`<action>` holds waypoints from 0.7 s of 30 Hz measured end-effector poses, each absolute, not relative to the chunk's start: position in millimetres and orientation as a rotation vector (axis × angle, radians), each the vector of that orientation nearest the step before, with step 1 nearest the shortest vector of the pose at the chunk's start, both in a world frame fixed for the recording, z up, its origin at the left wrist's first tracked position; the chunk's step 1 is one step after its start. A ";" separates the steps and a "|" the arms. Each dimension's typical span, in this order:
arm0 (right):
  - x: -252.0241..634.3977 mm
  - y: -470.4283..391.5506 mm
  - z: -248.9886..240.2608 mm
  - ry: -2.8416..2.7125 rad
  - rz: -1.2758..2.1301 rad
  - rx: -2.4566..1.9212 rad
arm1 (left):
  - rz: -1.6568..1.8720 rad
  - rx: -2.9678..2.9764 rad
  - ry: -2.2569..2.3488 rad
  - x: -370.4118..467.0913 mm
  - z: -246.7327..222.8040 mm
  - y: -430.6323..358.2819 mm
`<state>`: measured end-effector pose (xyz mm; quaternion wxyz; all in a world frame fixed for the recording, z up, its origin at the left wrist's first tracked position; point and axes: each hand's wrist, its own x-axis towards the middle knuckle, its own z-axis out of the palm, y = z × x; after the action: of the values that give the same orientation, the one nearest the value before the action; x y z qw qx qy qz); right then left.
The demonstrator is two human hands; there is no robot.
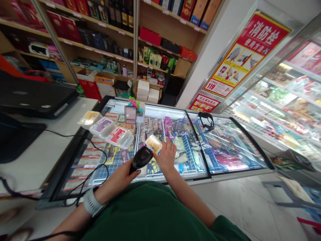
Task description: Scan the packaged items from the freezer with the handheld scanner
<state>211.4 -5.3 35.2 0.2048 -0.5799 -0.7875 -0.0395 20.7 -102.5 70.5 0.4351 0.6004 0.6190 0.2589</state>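
Observation:
My left hand is wrapped round the handle of a black barcode scanner, its head tilted up and to the right. Just beyond the scanner head, my right hand grips a clear plastic food box with a yellow-orange label by its right side. To the left, three similar boxes sit on the glass freezer top: one with a red label, one with a purple label, and one with a yellow label. What the boxes contain is hard to make out.
Under me stands a glass-topped chest freezer with packaged goods inside. A black cable loops across its left end. A black strap-like object rests on the glass. The white counter holds a black machine. Stocked shelves stand behind.

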 end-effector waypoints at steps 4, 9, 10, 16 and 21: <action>214.0 -7.0 31.8 -2.194 -0.114 -1.622 | 0.608 1.511 1.542 23.5 72.8 -102.3; 216.2 -9.7 30.5 -2.189 -0.092 -1.628 | 0.584 1.508 1.544 26.0 76.5 -100.9; 216.3 -9.6 29.5 -2.186 -0.085 -1.628 | 0.582 1.501 1.546 25.8 76.9 -100.2; 224.6 10.1 0.8 -2.085 0.134 -1.793 | 0.641 1.478 1.557 9.5 80.7 -92.9; 241.7 55.2 -36.2 -1.895 0.381 -2.176 | 0.744 1.480 1.628 -20.4 87.0 -91.0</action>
<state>241.7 55.2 -36.2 0.1155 -0.7427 -0.6467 0.1299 -20.4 -91.0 87.0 0.3983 0.5844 0.6430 0.2939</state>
